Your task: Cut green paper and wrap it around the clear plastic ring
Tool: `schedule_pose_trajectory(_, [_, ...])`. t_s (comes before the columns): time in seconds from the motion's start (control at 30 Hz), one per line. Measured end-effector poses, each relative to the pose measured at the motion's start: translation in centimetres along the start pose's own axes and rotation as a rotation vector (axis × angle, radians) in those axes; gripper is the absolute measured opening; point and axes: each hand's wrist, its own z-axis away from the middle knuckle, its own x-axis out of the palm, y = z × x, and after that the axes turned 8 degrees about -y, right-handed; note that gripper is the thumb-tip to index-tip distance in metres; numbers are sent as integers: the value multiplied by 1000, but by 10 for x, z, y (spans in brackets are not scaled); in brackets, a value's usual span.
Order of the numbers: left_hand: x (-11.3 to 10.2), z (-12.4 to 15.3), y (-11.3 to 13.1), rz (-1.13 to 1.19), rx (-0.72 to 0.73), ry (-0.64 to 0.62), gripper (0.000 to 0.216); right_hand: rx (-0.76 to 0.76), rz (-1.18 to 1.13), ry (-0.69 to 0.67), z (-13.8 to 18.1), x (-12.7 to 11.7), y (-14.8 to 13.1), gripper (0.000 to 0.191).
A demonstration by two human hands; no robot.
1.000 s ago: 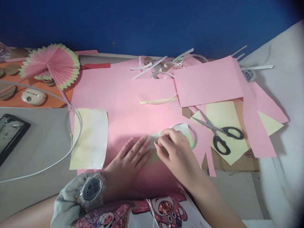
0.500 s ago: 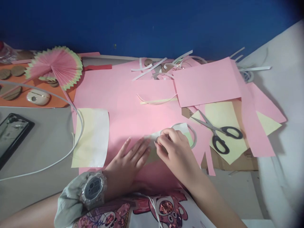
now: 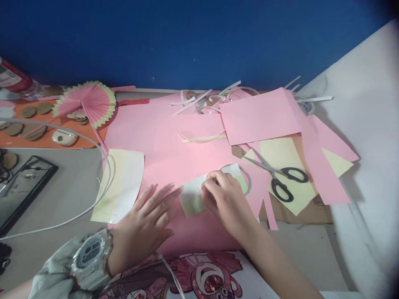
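My left hand point(image 3: 146, 222) lies flat with fingers spread on the big pink sheet point(image 3: 168, 137), its fingertips at the left edge of a small pale yellow paper piece point(image 3: 191, 199). My right hand point(image 3: 222, 197) rests on the right part of that piece, thumb and forefinger pinched on its top edge. A grey wristwatch point(image 3: 89, 257) sits on my left wrist. Behind my right hand a white paper ring point(image 3: 247, 176) curls on the pink sheet.
Scissors point(image 3: 277, 176) lie on yellow paper right of my right hand. A pale yellow sheet point(image 3: 123, 187) and white cable point(image 3: 102, 191) lie left. A pleated pink fan point(image 3: 85, 101), a phone point(image 3: 23, 187), white paper strips point(image 3: 199, 97) and another pink sheet point(image 3: 258, 116) lie further off.
My left hand has slid left and back off the small yellow piece, uncovering it. The view has shifted, showing more of the table's left side.
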Motion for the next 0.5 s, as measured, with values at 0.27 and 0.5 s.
schedule_pose_trajectory(0.27, [9,-34,17,-27,42,-121,83,-14,31,24,-1,4,2,10])
schedule_pose_trajectory(0.5, [20,-34,24,56,12,-150,93,-31,55,39,1,5,3,6])
